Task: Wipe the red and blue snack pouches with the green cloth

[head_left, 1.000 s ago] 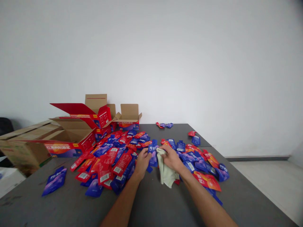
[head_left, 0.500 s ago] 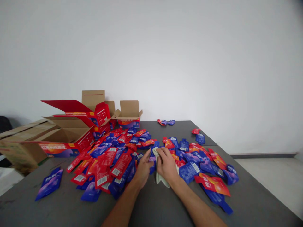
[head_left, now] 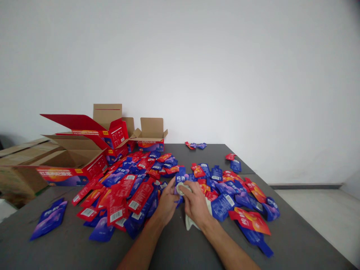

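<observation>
Between my hands stands a blue pouch [head_left: 181,174] with white lettering, its upper part showing above my fingers. My left hand [head_left: 167,202] grips the pouch along its left side. Closed on a pale cloth [head_left: 191,222], my right hand [head_left: 196,200] presses a fold of it against the pouch's front. The rest of the cloth hangs below the right palm to the table. Red and blue pouches [head_left: 140,197] lie heaped left of my left hand. A looser group of pouches [head_left: 222,205] spreads to the right of my right hand.
Open red printed cartons [head_left: 92,165] stand at the left, with a smaller open box [head_left: 150,144] behind the heap. Brown cardboard boxes [head_left: 17,176] are at the far left. A lone blue pouch [head_left: 49,219] lies front left on the dark table [head_left: 180,251]; several pouches [head_left: 195,145] lie far back.
The pouch now faces me more upright, its lettering in view. My right hand has moved the cloth onto its front. The whole view has shifted slightly.
</observation>
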Demonstrator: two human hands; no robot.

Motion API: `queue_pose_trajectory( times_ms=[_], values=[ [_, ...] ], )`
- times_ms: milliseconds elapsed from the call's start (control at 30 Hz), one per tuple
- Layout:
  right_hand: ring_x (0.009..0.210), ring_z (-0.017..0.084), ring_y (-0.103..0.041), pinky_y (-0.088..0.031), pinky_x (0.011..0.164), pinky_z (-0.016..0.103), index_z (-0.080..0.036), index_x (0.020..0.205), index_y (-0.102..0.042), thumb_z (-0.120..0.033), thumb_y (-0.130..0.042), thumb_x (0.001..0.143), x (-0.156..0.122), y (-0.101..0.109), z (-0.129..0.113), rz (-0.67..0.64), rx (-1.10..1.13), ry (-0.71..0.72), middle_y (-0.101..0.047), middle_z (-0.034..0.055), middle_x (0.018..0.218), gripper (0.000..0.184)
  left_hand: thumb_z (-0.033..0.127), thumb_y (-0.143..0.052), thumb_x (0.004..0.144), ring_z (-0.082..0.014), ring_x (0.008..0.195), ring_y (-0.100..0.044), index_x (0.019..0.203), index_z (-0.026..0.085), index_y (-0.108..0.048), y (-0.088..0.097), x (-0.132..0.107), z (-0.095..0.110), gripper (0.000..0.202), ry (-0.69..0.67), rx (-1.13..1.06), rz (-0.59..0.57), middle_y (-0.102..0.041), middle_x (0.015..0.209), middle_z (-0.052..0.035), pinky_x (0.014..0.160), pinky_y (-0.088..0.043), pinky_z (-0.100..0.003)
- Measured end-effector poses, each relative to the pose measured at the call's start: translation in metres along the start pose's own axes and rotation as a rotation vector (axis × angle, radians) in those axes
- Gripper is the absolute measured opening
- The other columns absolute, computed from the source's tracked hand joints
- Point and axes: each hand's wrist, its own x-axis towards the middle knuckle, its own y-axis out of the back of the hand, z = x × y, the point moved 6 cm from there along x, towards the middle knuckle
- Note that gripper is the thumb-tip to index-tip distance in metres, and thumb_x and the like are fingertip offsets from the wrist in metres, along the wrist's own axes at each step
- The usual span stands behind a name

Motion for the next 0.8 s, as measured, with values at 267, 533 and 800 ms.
queue_pose_trajectory(
  times_ms=[267,533,800],
  values=[
    [0.106,0.025,-0.052,-0.048,0.090,0.042,-0.029,0.124,-0.065,-0.005,-0.046,0.087,0.000,0.003,0.004,0.061,0.009,-0.021,-0.058,0.0093,0.121,0.048,-0.004,-0.055,0.053,-0.0150,0.084,-0.064,0.136,0.021,-0.056,-0.001,0.000,-0.001,0.086,-0.013,0.069,-0.079,-0.071,0.112,-0.0080,0.065,-0.043,-0.020],
    [0.108,0.025,-0.054,-0.049,0.092,0.043,-0.029,0.125,-0.065,-0.009,-0.047,0.090,-0.002,0.004,0.007,0.115,0.021,-0.036,-0.058,0.0093,0.121,0.044,-0.003,-0.050,0.054,-0.0212,0.109,-0.061,0.135,0.023,-0.058,-0.001,0.001,-0.003,0.085,-0.105,0.169,-0.112,-0.067,0.124,-0.0086,0.092,-0.046,-0.031],
    [0.110,0.025,-0.053,-0.047,0.096,0.045,-0.027,0.125,-0.064,-0.017,-0.048,0.094,0.001,0.016,0.020,0.245,0.019,-0.109,-0.057,0.0102,0.122,0.036,-0.001,-0.052,0.056,-0.0239,0.109,-0.061,0.135,0.021,-0.058,-0.006,-0.002,-0.004,0.083,-0.023,0.210,-0.169,-0.067,0.123,-0.0094,0.085,-0.048,-0.030]
  ],
)
